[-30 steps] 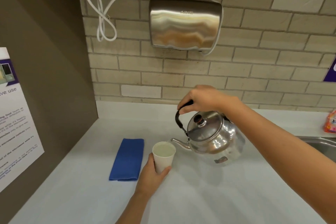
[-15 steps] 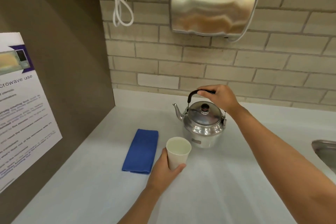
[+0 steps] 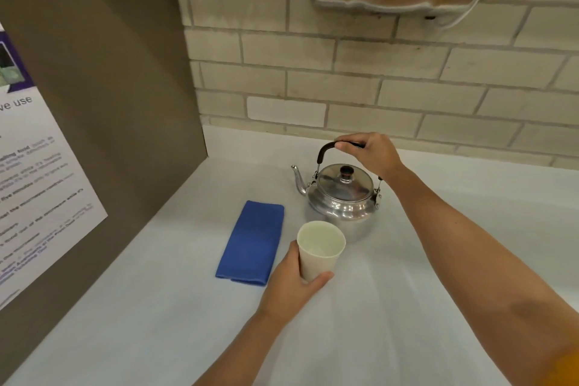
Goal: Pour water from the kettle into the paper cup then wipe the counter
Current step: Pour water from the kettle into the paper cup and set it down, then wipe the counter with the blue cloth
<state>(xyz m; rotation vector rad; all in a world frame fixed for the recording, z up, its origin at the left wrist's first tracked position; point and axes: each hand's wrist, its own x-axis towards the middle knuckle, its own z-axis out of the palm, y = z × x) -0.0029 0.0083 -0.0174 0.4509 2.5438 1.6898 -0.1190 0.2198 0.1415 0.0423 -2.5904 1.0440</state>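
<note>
Shiny steel kettle (image 3: 343, 197), lidded, black knob, upright on pale counter (image 3: 438, 260), spout pointing left toward brown side panel (image 3: 103, 103). Right hand (image 3: 371, 152) curled round black handle. Left hand (image 3: 294, 283) wrapped round white paper cup (image 3: 319, 249), just before kettle. Folded blue cloth (image 3: 252, 243) beside, long axis front-to-back. Brick wall (image 3: 376, 72) behind.

The right hand (image 3: 372, 153) reaches forward, fingers curled over the kettle (image 3: 343, 197) handle. The left hand (image 3: 293, 282) sits nearer, wrapped around the paper cup (image 3: 319, 251) in front of the kettle.
</note>
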